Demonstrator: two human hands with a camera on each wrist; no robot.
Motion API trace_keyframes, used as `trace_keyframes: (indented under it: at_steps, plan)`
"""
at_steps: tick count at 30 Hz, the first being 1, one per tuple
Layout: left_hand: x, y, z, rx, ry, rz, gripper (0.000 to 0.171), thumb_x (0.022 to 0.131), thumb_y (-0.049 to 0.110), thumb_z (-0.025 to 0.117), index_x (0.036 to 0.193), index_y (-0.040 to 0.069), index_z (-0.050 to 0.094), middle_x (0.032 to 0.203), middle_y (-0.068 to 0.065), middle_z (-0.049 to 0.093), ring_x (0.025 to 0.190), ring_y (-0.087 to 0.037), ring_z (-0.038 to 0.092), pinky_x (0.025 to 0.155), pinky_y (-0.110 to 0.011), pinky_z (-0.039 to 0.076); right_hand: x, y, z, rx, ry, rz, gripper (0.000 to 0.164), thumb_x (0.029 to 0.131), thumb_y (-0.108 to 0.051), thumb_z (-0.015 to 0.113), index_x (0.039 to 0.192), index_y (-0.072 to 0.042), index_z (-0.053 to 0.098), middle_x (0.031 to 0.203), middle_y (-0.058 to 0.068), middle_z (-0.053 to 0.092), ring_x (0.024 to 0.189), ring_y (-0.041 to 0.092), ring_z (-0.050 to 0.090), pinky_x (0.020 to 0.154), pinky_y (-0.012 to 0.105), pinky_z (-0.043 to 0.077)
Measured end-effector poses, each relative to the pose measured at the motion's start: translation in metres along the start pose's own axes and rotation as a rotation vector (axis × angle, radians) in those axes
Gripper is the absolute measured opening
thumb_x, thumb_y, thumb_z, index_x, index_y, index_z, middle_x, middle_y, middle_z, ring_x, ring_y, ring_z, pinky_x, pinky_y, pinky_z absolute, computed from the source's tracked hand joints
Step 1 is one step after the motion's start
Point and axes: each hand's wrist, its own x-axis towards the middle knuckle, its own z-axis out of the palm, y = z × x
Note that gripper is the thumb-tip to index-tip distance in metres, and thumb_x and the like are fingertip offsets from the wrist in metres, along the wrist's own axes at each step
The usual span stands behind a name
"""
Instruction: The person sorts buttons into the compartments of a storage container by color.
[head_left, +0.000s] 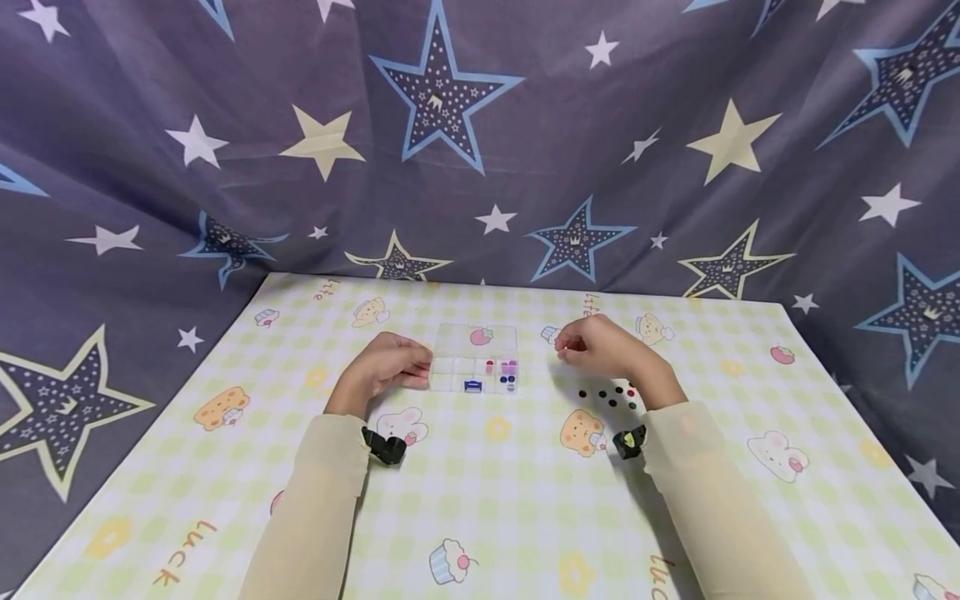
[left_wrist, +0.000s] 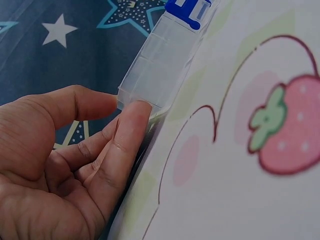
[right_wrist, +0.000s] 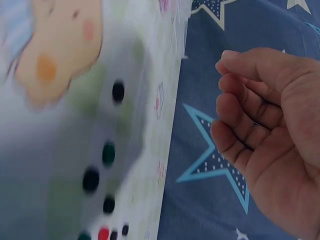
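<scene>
A clear plastic compartment box [head_left: 453, 375] lies on the table with its see-through lid [head_left: 457, 340] laid back. Red beads [head_left: 490, 366], purple beads [head_left: 509, 367] and dark blue beads [head_left: 507, 379] sit in compartments toward its right end. On its front is a blue latch [left_wrist: 187, 12]. My left hand [head_left: 392, 363] pinches the box's left end between thumb and fingers. To the right of the box, my right hand [head_left: 600, 346] is raised over the table, fingers curled and thumb near the index fingertip; I cannot tell whether something small is between them.
Several loose dark beads [head_left: 602, 394], with green and red ones among them, lie on the table below my right hand. A checked cartoon cloth covers the table [head_left: 498, 517]. Behind it hangs a dark star-patterned curtain [head_left: 480, 192].
</scene>
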Motion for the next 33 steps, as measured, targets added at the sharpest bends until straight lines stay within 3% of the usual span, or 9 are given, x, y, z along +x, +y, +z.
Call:
trace_keyframes:
  at_steps: [12, 19, 33]
  plan:
    - [0.001, -0.001, 0.000, 0.013, -0.001, 0.005, 0.034, 0.097, 0.005, 0.064, 0.125, -0.015, 0.061, 0.089, -0.014, 0.067, 0.072, -0.018, 0.068, 0.074, -0.030, 0.067, -0.036, 0.028, -0.020, -0.042, -0.033, 0.053, 0.012, 0.098, -0.009, 0.068, 0.101, -0.003, 0.078, 0.089, 0.002, 0.075, 0.060, 0.011, 0.057, 0.059, 0.029, 0.052]
    - [0.000, 0.000, 0.001, 0.018, 0.014, -0.003, 0.033, 0.096, 0.005, 0.066, 0.123, -0.013, 0.063, 0.089, -0.013, 0.067, 0.073, -0.018, 0.068, 0.074, -0.030, 0.067, -0.057, 0.044, -0.031, -0.060, -0.030, 0.069, 0.013, 0.096, -0.003, 0.067, 0.101, -0.002, 0.078, 0.092, 0.003, 0.076, 0.070, 0.011, 0.064, 0.069, 0.032, 0.058]
    - [0.001, 0.001, 0.002, 0.016, 0.022, -0.013, 0.033, 0.096, 0.005, 0.066, 0.123, -0.013, 0.063, 0.086, -0.012, 0.068, 0.072, -0.017, 0.068, 0.073, -0.030, 0.067, -0.086, 0.070, -0.041, -0.101, -0.064, 0.102, 0.012, 0.093, 0.002, 0.071, 0.095, -0.006, 0.080, 0.092, 0.002, 0.076, 0.077, 0.011, 0.065, 0.065, 0.028, 0.057]
